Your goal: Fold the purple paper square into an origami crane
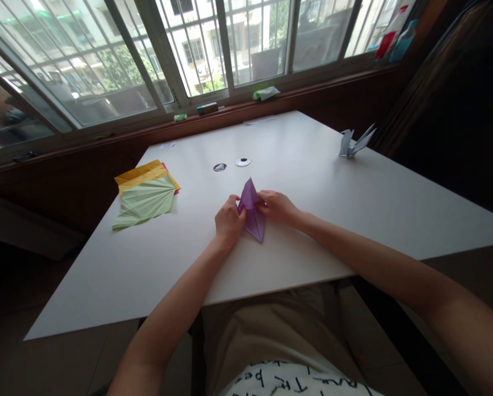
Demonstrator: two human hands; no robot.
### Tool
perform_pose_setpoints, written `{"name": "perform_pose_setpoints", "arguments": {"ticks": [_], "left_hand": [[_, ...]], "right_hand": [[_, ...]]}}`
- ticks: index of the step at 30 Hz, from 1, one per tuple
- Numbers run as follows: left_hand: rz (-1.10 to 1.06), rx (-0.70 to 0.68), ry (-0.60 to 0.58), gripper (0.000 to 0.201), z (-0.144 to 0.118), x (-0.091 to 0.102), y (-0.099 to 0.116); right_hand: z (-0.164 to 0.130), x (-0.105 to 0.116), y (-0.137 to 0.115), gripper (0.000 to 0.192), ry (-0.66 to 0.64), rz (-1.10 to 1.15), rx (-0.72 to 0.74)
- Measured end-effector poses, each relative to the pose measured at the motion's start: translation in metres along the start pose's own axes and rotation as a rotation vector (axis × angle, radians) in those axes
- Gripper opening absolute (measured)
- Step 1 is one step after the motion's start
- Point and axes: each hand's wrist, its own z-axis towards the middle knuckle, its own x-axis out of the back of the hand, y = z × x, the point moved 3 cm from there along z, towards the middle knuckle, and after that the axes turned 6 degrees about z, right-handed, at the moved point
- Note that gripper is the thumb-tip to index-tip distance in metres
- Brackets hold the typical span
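Observation:
A purple folded paper piece (252, 212), kite-shaped with points at top and bottom, lies on the white table (312, 231) in front of me. My left hand (228, 221) pinches its left edge. My right hand (277, 206) pinches its right edge. Both hands rest on the tabletop around the paper.
A stack of creased paper sheets, green on top of yellow and red (146, 195), lies at the left. A finished white paper crane (354, 143) stands at the far right. Two small round discs (242, 162) sit behind the purple paper. Small items line the window sill (266, 93).

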Motion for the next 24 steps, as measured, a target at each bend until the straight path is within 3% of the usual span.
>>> {"name": "perform_pose_setpoints", "arguments": {"ticks": [24], "left_hand": [[-0.008, -0.019, 0.009, 0.017, -0.0010, -0.0010, -0.0003]], "right_hand": [[-0.0001, -0.0012, 0.0011, 0.010, 0.006, -0.023, -0.007]]}}
